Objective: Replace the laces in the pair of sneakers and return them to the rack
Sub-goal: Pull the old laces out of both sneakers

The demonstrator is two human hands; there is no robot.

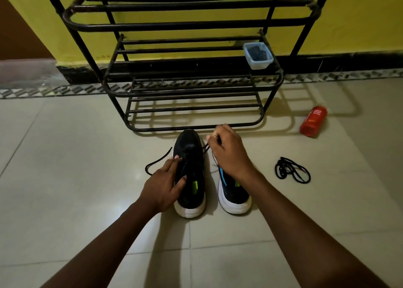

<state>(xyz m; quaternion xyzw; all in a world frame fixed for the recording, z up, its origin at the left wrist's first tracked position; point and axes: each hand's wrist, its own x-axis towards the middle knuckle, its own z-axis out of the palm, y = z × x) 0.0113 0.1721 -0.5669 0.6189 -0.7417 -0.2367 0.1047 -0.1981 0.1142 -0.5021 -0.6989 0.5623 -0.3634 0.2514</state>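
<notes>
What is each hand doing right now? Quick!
Left hand: open, fingers pressing flat on the left sneaker.
Right hand: closed, pinching the black lace.

The tiled floor (65, 156) before me carries two sneakers (192, 191) side by side, a lace (157, 161) trailing left, a coiled lace (292, 170) to their right, a red bottle (313, 121) beyond, and the black rack (196, 126).

Left hand (162, 185) rests on sneaker (189, 142), right hand (229, 154) pinches lace (206, 149)
</notes>
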